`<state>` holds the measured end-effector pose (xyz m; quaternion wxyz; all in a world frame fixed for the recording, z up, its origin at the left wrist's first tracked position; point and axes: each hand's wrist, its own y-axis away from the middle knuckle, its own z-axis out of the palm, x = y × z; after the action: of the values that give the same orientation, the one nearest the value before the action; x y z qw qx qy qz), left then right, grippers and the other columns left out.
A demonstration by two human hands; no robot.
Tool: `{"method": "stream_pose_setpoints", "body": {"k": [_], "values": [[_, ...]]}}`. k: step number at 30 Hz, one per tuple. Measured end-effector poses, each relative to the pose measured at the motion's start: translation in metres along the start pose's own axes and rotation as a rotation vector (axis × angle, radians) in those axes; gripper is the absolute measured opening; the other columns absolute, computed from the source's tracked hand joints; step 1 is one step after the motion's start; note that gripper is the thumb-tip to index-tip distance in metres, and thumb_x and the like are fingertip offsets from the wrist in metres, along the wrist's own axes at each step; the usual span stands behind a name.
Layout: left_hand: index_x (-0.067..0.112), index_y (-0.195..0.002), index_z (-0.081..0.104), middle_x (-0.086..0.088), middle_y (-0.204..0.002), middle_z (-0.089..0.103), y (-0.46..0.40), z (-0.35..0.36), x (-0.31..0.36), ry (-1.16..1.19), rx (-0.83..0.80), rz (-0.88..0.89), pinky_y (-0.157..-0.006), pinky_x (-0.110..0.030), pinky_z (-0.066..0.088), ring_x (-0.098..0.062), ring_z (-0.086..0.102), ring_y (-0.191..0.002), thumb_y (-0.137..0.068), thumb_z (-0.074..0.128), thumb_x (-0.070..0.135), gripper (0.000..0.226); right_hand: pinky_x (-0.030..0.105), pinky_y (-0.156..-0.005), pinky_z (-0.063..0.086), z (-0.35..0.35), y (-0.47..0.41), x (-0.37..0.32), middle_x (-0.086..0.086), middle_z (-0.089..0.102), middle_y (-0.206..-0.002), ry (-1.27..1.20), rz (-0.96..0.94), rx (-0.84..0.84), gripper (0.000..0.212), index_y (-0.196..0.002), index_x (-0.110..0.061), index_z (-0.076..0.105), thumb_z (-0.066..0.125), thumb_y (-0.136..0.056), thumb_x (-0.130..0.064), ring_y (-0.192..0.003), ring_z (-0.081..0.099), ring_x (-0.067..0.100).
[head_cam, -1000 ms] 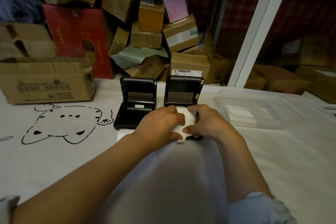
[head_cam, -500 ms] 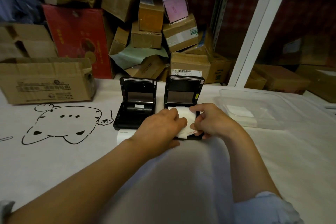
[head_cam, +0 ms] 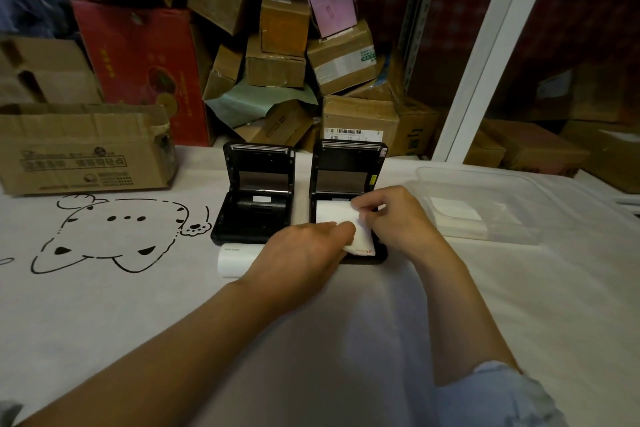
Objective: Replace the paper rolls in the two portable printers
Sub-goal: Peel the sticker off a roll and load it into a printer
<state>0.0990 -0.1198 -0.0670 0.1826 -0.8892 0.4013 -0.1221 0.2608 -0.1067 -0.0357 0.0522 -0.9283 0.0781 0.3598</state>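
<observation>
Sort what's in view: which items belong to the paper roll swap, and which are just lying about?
Job:
left printer, lid open
right printer, lid open
paper roll held by both hands
spare roll on the table

Lying about:
clear plastic tray
cardboard boxes
cat drawing

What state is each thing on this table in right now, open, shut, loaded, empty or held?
Left printer: lid open, paper bay empty.
Right printer: lid open, paper in its bay.
Paper: in the right printer, loose end held up.
Spare roll: lying on the table before the left printer, untouched.
Left hand: fingers on the paper.
Right hand: pinching the paper's edge.
Clear plastic box: open, white pad inside.
</observation>
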Motion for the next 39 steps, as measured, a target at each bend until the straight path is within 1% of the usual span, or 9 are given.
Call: {"method": "stream_pose_setpoints", "body": {"k": [5, 13, 16, 19, 21, 24, 30, 33, 39], "values": [[0.019, -0.112, 0.036, 0.0, -0.076, 0.059, -0.004, -0.003, -0.004, -0.039, -0.018, -0.073, -0.053, -0.032, 0.034, -0.019, 0.045, -0.058, -0.1, 0.027, 0.037, 0.023, 0.031, -0.095, 0.045, 0.005, -0.002, 0.001, -0.001, 0.059, -0.128, 0.044, 0.003, -0.016, 0.033, -0.123, -0.024, 0.063, 0.06, -0.092, -0.013, -0.114, 0.054, 0.018], [0.02, -0.11, 0.038, 0.0, -0.086, 0.063, -0.002, 0.003, -0.003, -0.053, -0.011, -0.028, -0.054, -0.033, 0.043, -0.024, 0.061, -0.068, -0.1, 0.032, 0.036, 0.019, 0.033, -0.1, 0.046, 0.003, -0.004, 0.002, -0.001, 0.06, -0.13, 0.017, -0.013, 0.024, 0.029, -0.117, -0.023, 0.067, 0.053, -0.095, -0.01, -0.119, 0.054, 0.019], [0.022, -0.104, 0.04, 0.001, -0.081, 0.064, 0.001, 0.006, -0.007, -0.078, 0.044, 0.062, -0.047, -0.032, 0.047, -0.024, 0.063, -0.062, -0.094, 0.05, 0.026, 0.015, 0.028, -0.092, 0.046, -0.01, 0.001, -0.009, -0.005, 0.062, -0.126, -0.083, -0.084, 0.297, 0.027, -0.118, -0.027, 0.066, 0.058, -0.094, -0.019, -0.113, 0.057, 0.014], [0.018, -0.104, 0.051, -0.002, -0.092, 0.066, 0.003, 0.009, -0.007, -0.079, 0.052, 0.079, -0.052, -0.036, 0.054, -0.023, 0.066, -0.071, -0.094, 0.036, 0.036, 0.025, 0.022, -0.093, 0.037, -0.022, 0.0, -0.025, -0.002, 0.05, -0.138, -0.062, -0.206, 0.517, 0.039, -0.135, -0.027, 0.053, 0.055, -0.096, -0.02, -0.124, 0.048, 0.014], [0.017, -0.1, 0.053, -0.004, -0.099, 0.066, 0.004, 0.01, -0.008, -0.07, 0.058, 0.089, -0.054, -0.037, 0.055, -0.023, 0.068, -0.079, -0.092, 0.031, 0.04, 0.033, 0.027, -0.101, 0.034, -0.022, -0.007, -0.034, -0.001, 0.045, -0.145, 0.004, -0.269, 0.435, 0.043, -0.14, -0.024, 0.047, 0.051, -0.098, -0.018, -0.133, 0.04, 0.017], [0.02, -0.095, 0.049, -0.004, -0.106, 0.065, 0.005, 0.013, -0.01, -0.097, 0.051, 0.115, -0.059, -0.037, 0.056, -0.022, 0.068, -0.092, -0.091, 0.04, 0.035, 0.018, 0.031, -0.097, 0.042, -0.018, -0.014, -0.037, -0.001, 0.054, -0.139, 0.098, -0.248, 0.357, 0.036, -0.134, -0.024, 0.054, 0.05, -0.098, -0.022, -0.127, 0.049, 0.019], [0.015, -0.098, 0.062, -0.006, -0.109, 0.069, 0.009, 0.016, -0.006, -0.14, 0.082, 0.091, -0.063, -0.032, 0.059, -0.022, 0.069, -0.096, -0.082, 0.063, 0.023, 0.018, 0.027, -0.093, 0.043, -0.016, 0.0, -0.029, -0.003, 0.062, -0.13, 0.097, -0.209, 0.455, 0.031, -0.125, -0.027, 0.063, 0.057, -0.095, -0.021, -0.121, 0.053, 0.017], [0.017, -0.09, 0.062, -0.004, -0.098, 0.069, 0.011, 0.016, -0.002, -0.135, 0.086, 0.098, -0.06, -0.032, 0.057, -0.022, 0.067, -0.087, -0.08, 0.065, 0.021, 0.011, 0.021, -0.083, 0.04, -0.015, 0.01, -0.021, -0.006, 0.067, -0.119, 0.04, -0.171, 0.489, 0.022, -0.111, -0.028, 0.071, 0.063, -0.091, -0.023, -0.112, 0.056, 0.012], [0.019, -0.08, 0.062, 0.0, -0.076, 0.062, 0.011, 0.009, 0.006, -0.217, 0.09, 0.064, -0.048, -0.026, 0.042, -0.018, 0.059, -0.067, -0.076, 0.061, 0.019, 0.004, 0.025, -0.089, 0.045, -0.012, 0.023, -0.002, -0.009, 0.068, -0.114, -0.092, -0.161, 0.422, 0.023, -0.107, -0.029, 0.072, 0.071, -0.084, -0.027, -0.109, 0.057, 0.009]]}}
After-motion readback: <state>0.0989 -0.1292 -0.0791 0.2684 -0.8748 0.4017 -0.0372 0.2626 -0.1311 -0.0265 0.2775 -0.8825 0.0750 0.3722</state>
